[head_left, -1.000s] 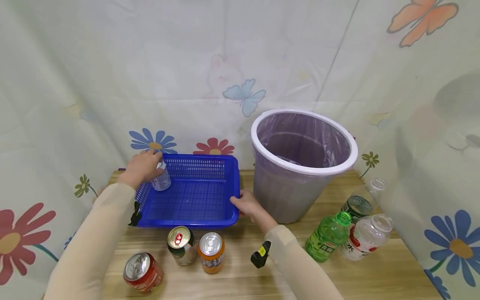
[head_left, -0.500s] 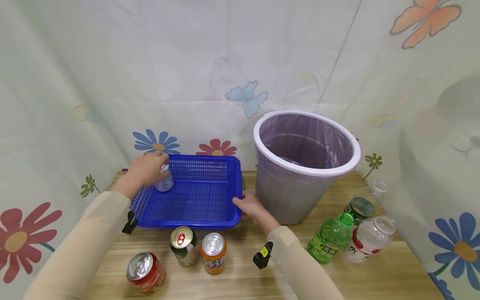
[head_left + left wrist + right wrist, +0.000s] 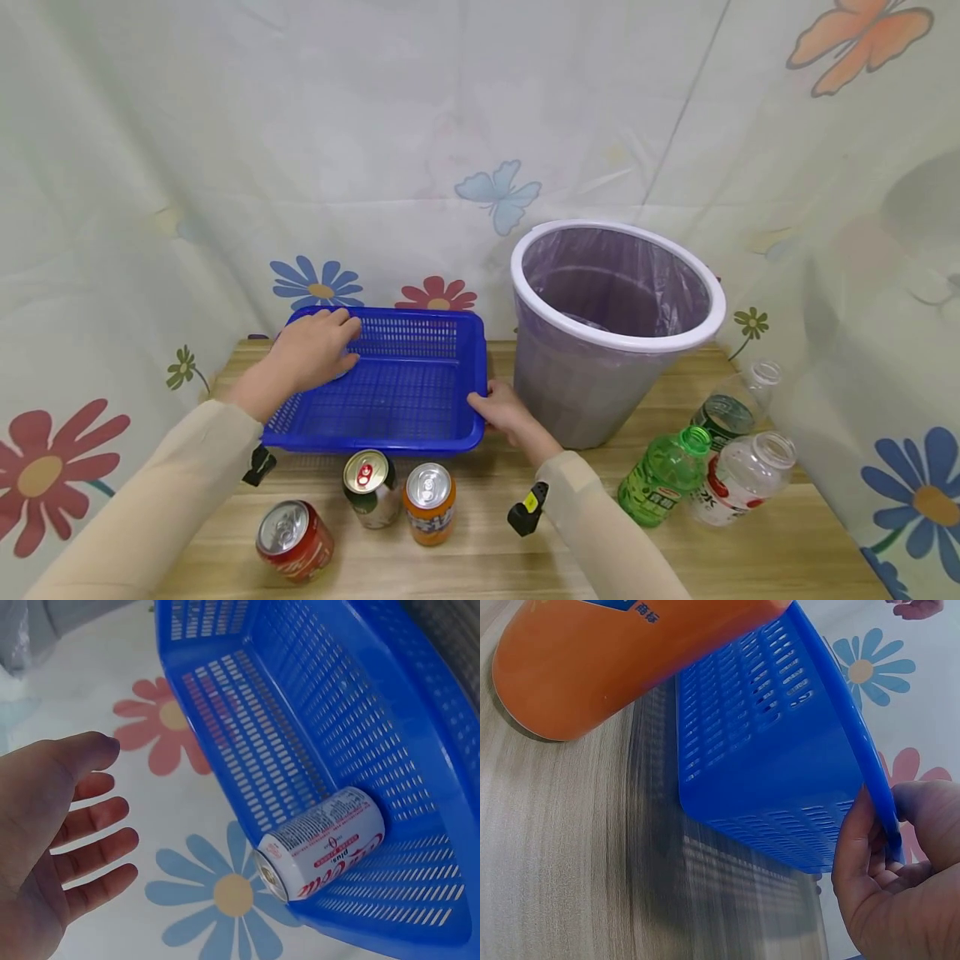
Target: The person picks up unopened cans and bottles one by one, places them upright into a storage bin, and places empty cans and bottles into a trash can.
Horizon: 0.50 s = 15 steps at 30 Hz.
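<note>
A blue plastic basket [image 3: 390, 429] stands on the wooden table. Inside it, in the left end, sits a white soda can [image 3: 326, 844] with red lettering, upright against the wall; the head view has it mostly hidden under my left hand [image 3: 311, 354]. That hand hovers over the basket's left side, its fingers relaxed and apart from the can, as the left wrist view shows. At the basket's right end, my right hand [image 3: 506, 408] pinches the rim between thumb and fingers [image 3: 851, 844].
In front of the basket stand a red can [image 3: 295, 542], a dark green can [image 3: 371, 492] and an orange can [image 3: 430, 504]. A grey bin [image 3: 585, 400] with a liner is right of the basket. A green bottle [image 3: 663, 479] and two clear bottles [image 3: 742, 479] stand far right.
My left hand has let go of the white can in the basket and shifted right and up from it. The right hand keeps its grip on the rim.
</note>
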Each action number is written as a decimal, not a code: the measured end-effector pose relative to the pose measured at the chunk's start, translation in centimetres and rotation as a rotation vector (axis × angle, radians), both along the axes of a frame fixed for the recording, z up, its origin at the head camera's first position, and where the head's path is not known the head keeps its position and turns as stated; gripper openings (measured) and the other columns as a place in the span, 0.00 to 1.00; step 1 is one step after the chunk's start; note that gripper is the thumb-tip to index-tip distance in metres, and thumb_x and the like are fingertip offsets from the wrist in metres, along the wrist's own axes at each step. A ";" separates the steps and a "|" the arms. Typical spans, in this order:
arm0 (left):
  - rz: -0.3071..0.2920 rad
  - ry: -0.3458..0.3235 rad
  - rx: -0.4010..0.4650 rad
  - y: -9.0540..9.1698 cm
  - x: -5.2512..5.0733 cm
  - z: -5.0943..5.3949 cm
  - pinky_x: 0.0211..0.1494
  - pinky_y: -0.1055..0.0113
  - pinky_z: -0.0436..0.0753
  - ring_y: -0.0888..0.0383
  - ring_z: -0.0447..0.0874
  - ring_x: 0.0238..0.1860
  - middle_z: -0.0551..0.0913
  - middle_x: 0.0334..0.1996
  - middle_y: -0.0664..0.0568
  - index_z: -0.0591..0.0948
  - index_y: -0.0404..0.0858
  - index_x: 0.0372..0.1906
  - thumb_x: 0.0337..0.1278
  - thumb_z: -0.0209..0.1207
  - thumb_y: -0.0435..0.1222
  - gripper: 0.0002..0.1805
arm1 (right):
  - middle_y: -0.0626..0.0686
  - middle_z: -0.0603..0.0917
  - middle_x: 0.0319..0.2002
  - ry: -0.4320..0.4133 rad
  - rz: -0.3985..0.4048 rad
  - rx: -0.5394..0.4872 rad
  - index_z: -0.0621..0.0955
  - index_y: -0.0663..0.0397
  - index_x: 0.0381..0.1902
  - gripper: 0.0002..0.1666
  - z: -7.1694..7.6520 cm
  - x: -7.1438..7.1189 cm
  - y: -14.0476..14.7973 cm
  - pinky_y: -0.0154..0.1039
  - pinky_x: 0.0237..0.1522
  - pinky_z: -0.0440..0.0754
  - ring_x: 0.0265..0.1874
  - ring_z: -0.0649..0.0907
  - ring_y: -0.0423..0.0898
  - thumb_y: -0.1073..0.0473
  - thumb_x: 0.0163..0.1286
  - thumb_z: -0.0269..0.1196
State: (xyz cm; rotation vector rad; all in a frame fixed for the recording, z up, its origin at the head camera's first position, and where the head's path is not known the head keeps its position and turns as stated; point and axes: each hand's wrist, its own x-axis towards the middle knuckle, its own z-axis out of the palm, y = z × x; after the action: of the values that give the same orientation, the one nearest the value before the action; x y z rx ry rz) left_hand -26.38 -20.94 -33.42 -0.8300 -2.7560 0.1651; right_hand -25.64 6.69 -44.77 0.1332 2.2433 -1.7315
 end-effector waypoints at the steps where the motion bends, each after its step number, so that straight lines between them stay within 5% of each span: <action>1: -0.014 0.015 -0.002 0.1 0.2 -0.1 0.38 0.55 0.79 0.48 0.77 0.33 0.77 0.33 0.47 0.77 0.37 0.38 0.48 0.65 0.42 0.16 | 0.70 0.79 0.42 -0.002 -0.002 0.001 0.71 0.68 0.41 0.15 0.0 0.0 0.0 0.43 0.30 0.84 0.35 0.84 0.58 0.61 0.60 0.53; 15: -0.108 0.086 0.041 -0.4 3.0 -1.5 0.32 0.60 0.78 0.54 0.76 0.29 0.76 0.30 0.50 0.77 0.39 0.36 0.44 0.67 0.42 0.16 | 0.69 0.79 0.41 0.007 0.010 0.032 0.71 0.68 0.42 0.16 -0.1 -0.1 0.1 0.43 0.30 0.84 0.34 0.84 0.56 0.60 0.61 0.53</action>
State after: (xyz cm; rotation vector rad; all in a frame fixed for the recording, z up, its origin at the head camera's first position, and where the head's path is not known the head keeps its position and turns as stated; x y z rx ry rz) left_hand -23.40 -21.38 -34.90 -0.9358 -2.6182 0.1208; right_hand -25.74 6.80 -44.89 0.1233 2.2735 -1.6940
